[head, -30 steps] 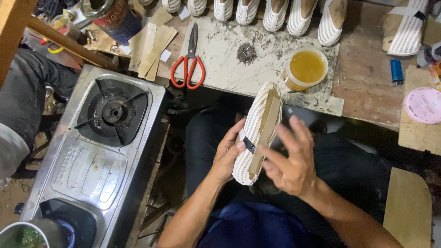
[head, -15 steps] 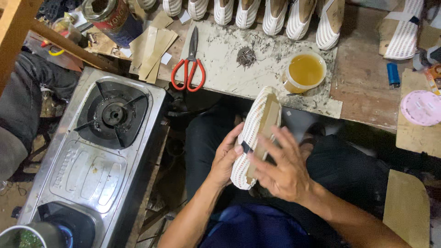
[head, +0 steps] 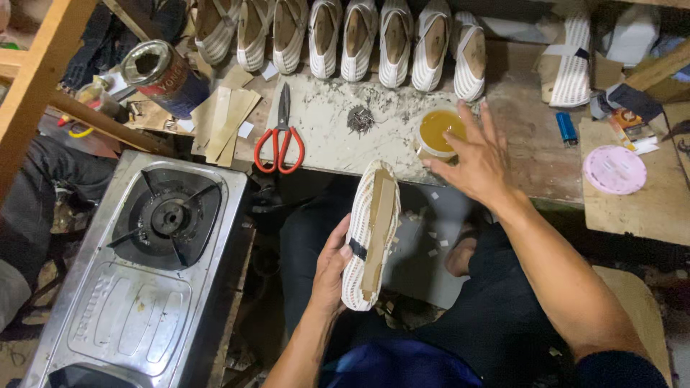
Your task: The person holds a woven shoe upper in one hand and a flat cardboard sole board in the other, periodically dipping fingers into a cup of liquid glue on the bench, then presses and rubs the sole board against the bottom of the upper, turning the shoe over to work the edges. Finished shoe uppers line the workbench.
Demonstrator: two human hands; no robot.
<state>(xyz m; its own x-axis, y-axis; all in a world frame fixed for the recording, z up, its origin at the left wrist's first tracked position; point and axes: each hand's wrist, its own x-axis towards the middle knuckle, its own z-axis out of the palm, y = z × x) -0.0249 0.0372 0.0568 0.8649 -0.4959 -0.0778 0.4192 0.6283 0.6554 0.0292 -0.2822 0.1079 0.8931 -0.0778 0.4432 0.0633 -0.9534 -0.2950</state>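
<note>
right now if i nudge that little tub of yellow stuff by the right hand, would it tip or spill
The tub looks low and wide, so it would probably slide rather than tip. It stands open and nearly full of yellow liquid, so a sharp push could slop some out. The right hand is at its rim, and the bench looks gritty, likely slowing it.

The right hand (head: 474, 162), which a second ago pressed against the striped shoe (head: 370, 233), is off it and now lies spread at the yellow glue cup (head: 440, 133), toward one o'clock of the shoe. The left hand (head: 332, 269) alone holds the shoe, which now sits lower and more upright.
</note>
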